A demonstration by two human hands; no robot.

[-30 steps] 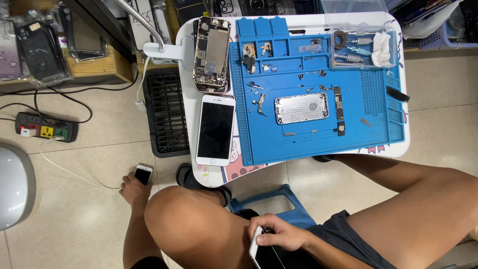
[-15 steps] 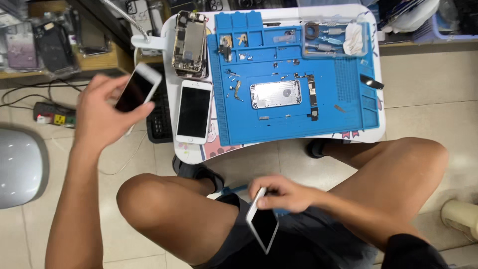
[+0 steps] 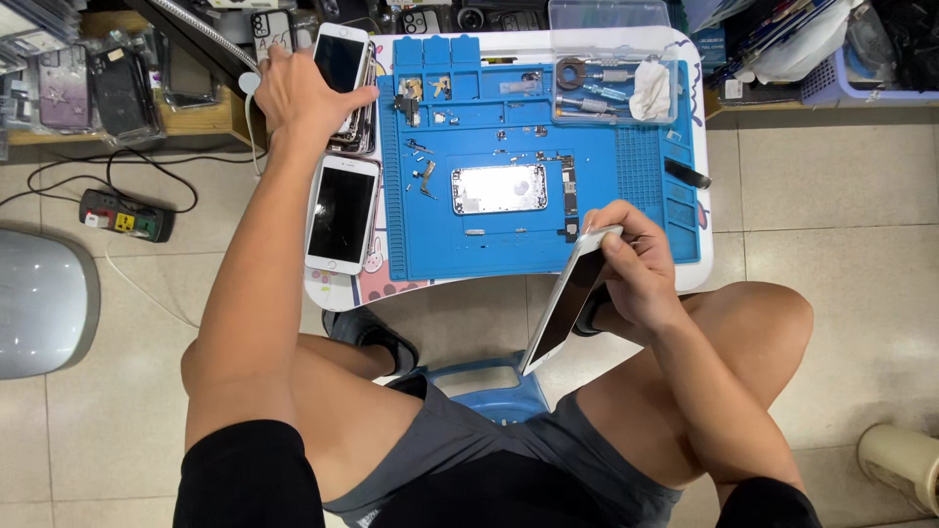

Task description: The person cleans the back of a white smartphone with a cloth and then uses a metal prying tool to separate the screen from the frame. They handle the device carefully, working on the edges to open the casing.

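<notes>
The left hand (image 3: 298, 93) covers the lower part of a white phone (image 3: 342, 61), and this phone hides most of the opened phone (image 3: 360, 132) under it. The small screws (image 3: 509, 132) on the blue mat (image 3: 626, 166) are too small to tell apart. The right hand (image 3: 636, 274) hides the upper end of the screen panel (image 3: 565, 308). A beige container (image 3: 905, 464) is cut by the right edge.

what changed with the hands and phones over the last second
The left hand took a small phone off the floor, lifted it and now holds it over the opened phone at the table's far left. The right hand raised its screen panel from the lap to the edge of the blue mat. The white phone, metal plate and small parts lie as before.
</notes>
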